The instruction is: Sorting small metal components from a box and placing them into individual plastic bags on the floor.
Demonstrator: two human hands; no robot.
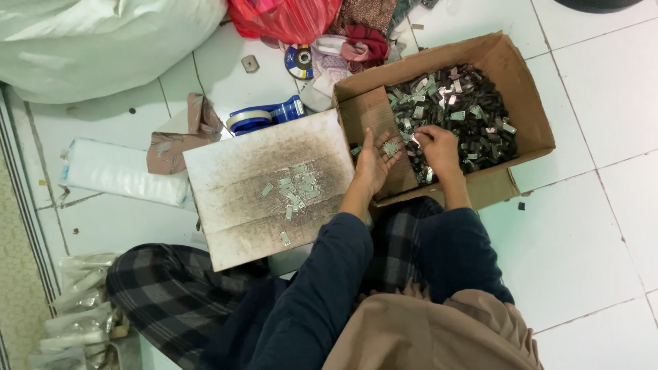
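Note:
A brown cardboard box (528,103) on the tiled floor holds a heap of small dark and silvery metal pieces (466,109). My left hand (373,164) is cupped palm up at the box's near-left edge, with a few metal pieces (391,146) lying in it. My right hand (439,147) hovers over the heap beside it, pinching one small piece between its fingertips. To the left, a stained flat board (240,164) rests over my lap and carries several loose metal pieces (296,188).
A blue tape dispenser (264,115), crumpled brown tape (179,137) and a white plastic packet (116,171) lie left of the board. A big white sack (103,41), red bag (281,17), cloth and a grinding disc (299,62) sit behind. Plastic bags (82,308) lie bottom left.

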